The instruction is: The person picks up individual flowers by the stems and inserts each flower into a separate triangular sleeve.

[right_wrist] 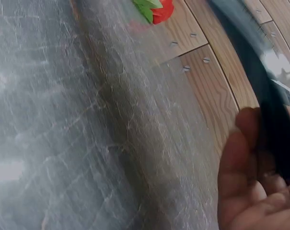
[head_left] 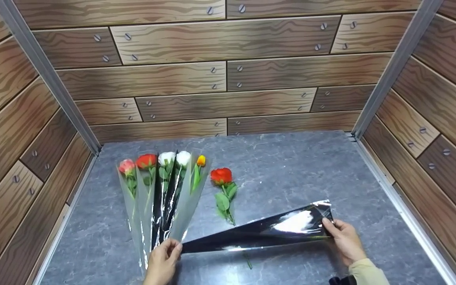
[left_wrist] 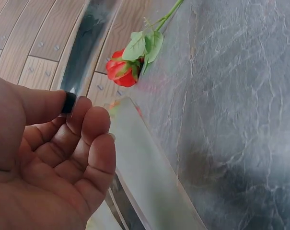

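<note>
A glossy black flower wrapping sleeve (head_left: pixel 251 237) is stretched sideways above the table in the head view. My left hand (head_left: pixel 162 261) pinches its narrow left end between thumb and fingers; the left wrist view shows that dark tip (left_wrist: pixel 69 102) between them. At the wide right end, my right hand (head_left: pixel 344 237) grips the edge, with the thumb on top. Behind the sleeve lies a single unwrapped red rose (head_left: pixel 221 176) with green leaves. The middle of its stem is hidden by the sleeve, and the stem's lower end shows in front.
Several wrapped flowers lie side by side at left: a pink flower (head_left: pixel 127 166), a red one (head_left: pixel 146 160), two white ones and an orange-yellow tulip (head_left: pixel 201 160). Wood-patterned walls (head_left: pixel 228 75) enclose the grey marbled table (head_left: pixel 291 166) at the back and sides.
</note>
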`<state>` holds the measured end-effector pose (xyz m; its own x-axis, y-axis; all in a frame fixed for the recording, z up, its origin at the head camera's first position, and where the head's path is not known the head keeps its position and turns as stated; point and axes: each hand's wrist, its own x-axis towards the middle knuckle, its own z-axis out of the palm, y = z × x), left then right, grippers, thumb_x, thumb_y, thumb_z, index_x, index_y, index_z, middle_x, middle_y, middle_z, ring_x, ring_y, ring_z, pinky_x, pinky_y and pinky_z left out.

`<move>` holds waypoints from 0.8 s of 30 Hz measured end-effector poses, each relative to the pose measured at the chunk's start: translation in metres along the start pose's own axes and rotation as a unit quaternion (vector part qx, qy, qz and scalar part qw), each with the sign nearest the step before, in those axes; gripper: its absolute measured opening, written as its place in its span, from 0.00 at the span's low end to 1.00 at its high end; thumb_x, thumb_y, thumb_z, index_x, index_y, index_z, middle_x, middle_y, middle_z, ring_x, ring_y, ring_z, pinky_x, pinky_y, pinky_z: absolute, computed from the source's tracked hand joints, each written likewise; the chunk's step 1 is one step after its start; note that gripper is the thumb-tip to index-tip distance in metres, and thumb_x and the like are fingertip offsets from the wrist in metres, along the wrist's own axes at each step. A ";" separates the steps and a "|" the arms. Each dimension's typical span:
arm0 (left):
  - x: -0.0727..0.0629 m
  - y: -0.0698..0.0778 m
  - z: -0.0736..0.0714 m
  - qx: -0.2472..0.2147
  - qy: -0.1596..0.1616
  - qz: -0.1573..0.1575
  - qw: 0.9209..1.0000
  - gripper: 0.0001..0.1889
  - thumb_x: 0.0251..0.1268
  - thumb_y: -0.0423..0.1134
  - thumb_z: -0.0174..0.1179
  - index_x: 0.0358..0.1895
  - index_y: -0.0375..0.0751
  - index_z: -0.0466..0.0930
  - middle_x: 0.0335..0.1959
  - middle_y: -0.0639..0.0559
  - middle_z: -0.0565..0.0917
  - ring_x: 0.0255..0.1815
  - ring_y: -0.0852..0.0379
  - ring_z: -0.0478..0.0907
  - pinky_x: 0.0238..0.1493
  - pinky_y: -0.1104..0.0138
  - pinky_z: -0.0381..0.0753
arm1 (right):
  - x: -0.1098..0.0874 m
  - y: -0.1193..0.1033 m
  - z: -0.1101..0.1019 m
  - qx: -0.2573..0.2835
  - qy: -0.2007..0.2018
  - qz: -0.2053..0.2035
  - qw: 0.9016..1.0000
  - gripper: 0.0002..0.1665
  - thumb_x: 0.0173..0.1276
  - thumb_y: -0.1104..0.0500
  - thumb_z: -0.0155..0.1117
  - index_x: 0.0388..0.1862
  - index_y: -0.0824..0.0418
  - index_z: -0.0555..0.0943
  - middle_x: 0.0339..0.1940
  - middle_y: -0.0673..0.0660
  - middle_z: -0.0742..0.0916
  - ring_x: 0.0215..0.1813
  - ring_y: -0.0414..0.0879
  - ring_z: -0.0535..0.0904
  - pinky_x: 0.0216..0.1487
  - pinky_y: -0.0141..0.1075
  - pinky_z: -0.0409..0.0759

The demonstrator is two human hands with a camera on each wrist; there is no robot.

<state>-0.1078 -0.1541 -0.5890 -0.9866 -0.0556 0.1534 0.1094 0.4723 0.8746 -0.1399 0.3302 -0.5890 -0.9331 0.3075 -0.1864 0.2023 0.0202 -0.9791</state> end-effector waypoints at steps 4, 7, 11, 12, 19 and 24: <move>-0.002 -0.002 0.000 -0.004 -0.008 0.010 1.000 0.07 0.67 0.33 0.58 0.28 0.41 0.77 0.18 0.57 0.76 0.21 0.67 0.71 0.26 0.72 0.70 | -0.001 -0.005 0.002 -0.034 0.041 -0.019 0.998 0.19 0.69 0.49 0.62 0.29 0.65 0.82 0.23 0.48 0.84 0.28 0.39 0.77 0.32 0.31 0.76; -0.004 -0.003 0.001 -0.007 -0.011 0.012 1.000 0.09 0.68 0.35 0.57 0.27 0.41 0.76 0.18 0.57 0.77 0.20 0.68 0.71 0.26 0.72 0.70 | -0.001 -0.008 0.006 -0.045 0.083 -0.034 0.995 0.23 0.68 0.47 0.62 0.27 0.66 0.82 0.22 0.47 0.84 0.27 0.39 0.76 0.30 0.31 0.75; -0.007 -0.005 0.002 -0.001 -0.008 -0.009 1.000 0.11 0.69 0.37 0.56 0.26 0.41 0.77 0.18 0.57 0.77 0.20 0.67 0.71 0.26 0.71 0.71 | -0.003 -0.014 0.012 -0.052 0.136 -0.070 0.987 0.24 0.67 0.47 0.64 0.26 0.69 0.81 0.18 0.47 0.81 0.23 0.39 0.71 0.25 0.30 0.70; -0.007 -0.006 0.002 0.004 -0.002 -0.012 1.000 0.09 0.69 0.37 0.57 0.28 0.41 0.78 0.19 0.57 0.78 0.21 0.67 0.72 0.27 0.70 0.72 | -0.005 -0.017 0.014 -0.052 0.145 -0.085 0.984 0.24 0.66 0.48 0.65 0.26 0.69 0.81 0.17 0.47 0.80 0.22 0.39 0.70 0.23 0.30 0.68; -0.005 0.016 0.016 0.128 0.128 0.119 0.976 0.19 0.51 0.32 0.69 0.48 0.33 0.78 0.43 0.44 0.81 0.46 0.48 0.78 0.49 0.56 0.75 | -0.042 -0.064 0.045 -0.067 0.161 -0.263 0.949 0.13 0.61 0.70 0.66 0.17 0.71 0.78 0.12 0.45 0.75 0.16 0.33 0.65 0.18 0.28 0.63; 0.007 0.061 0.050 0.103 0.072 0.246 0.961 0.30 0.53 0.41 0.71 0.60 0.38 0.72 0.56 0.46 0.77 0.57 0.49 0.74 0.57 0.54 0.72 | -0.070 -0.086 0.080 -0.037 0.130 -0.370 0.919 0.12 0.52 0.78 0.68 0.16 0.67 0.80 0.15 0.48 0.81 0.18 0.32 0.70 0.19 0.25 0.68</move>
<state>-0.1136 -0.0820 -0.5575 -0.7928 0.1059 0.6003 0.5181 0.6359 0.5721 -0.1162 0.2307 -0.4981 -0.7224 0.4012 0.5632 -0.4303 0.3768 -0.8203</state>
